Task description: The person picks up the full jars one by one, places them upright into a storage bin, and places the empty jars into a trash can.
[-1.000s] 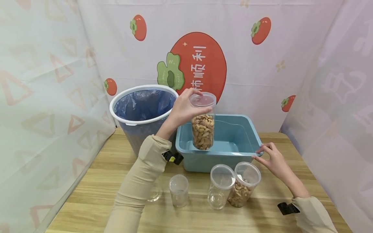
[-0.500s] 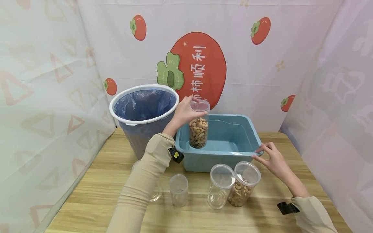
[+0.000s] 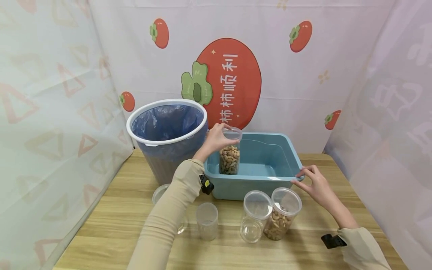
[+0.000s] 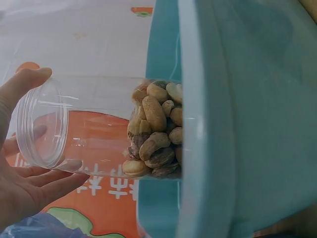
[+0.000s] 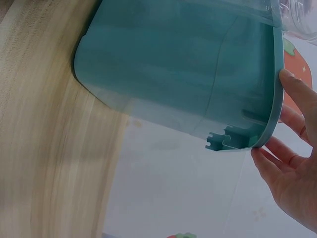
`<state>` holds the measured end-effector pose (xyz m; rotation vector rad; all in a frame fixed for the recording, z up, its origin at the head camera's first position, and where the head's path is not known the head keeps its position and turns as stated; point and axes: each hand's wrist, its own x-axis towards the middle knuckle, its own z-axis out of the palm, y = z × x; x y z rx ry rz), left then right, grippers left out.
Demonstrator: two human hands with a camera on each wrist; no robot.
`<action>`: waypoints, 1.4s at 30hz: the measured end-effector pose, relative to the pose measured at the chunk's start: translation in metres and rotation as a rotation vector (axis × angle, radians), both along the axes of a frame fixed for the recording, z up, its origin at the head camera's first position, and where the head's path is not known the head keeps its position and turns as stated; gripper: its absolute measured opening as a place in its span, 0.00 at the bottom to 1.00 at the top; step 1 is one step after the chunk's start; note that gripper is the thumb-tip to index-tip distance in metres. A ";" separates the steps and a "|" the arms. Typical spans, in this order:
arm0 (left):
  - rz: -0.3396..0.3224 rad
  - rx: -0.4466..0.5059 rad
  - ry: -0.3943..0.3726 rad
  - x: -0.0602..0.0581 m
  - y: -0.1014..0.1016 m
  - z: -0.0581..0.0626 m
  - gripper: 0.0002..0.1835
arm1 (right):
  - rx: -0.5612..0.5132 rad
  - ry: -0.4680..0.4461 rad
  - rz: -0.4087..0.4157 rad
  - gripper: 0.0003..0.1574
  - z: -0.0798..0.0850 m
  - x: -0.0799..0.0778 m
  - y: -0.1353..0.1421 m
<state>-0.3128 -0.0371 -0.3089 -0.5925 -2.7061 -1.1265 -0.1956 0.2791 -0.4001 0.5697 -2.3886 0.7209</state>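
My left hand (image 3: 216, 140) grips a clear plastic jar of nuts (image 3: 230, 160) around its lid end, thumb on one side and fingers on the other. In the left wrist view the jar (image 4: 156, 129) is filled partway up with nuts, and the basin's rim hides its lower end. The jar stands upright within the left part of a blue plastic basin (image 3: 243, 188). At the basin's front right corner, my right hand (image 3: 315, 184) pinches the rim; the right wrist view shows the thumb and fingertips (image 5: 261, 157) on that rim.
A bin (image 3: 153, 165) with a blue liner stands left of the basin. In front are an empty lidded jar (image 3: 251, 225), a jar with nuts (image 3: 278, 223) close beside it, and a small clear cup (image 3: 207, 223). My left sleeve partly covers another clear jar (image 3: 160, 192).
My left hand has lowered the jar of nuts down and slightly left, deeper into the basin. The right hand has stayed on the rim.
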 end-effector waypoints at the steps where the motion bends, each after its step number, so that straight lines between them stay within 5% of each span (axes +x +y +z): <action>1: -0.001 -0.001 -0.002 0.000 0.000 -0.002 0.30 | 0.000 0.000 0.001 0.16 0.000 0.000 0.000; 31: -0.061 -0.090 -0.198 -0.008 -0.002 -0.049 0.31 | 0.005 0.005 -0.005 0.16 0.000 -0.001 0.000; 42: -0.070 -0.130 -0.253 -0.003 0.000 -0.048 0.31 | 0.002 -0.006 -0.011 0.15 -0.001 -0.001 -0.001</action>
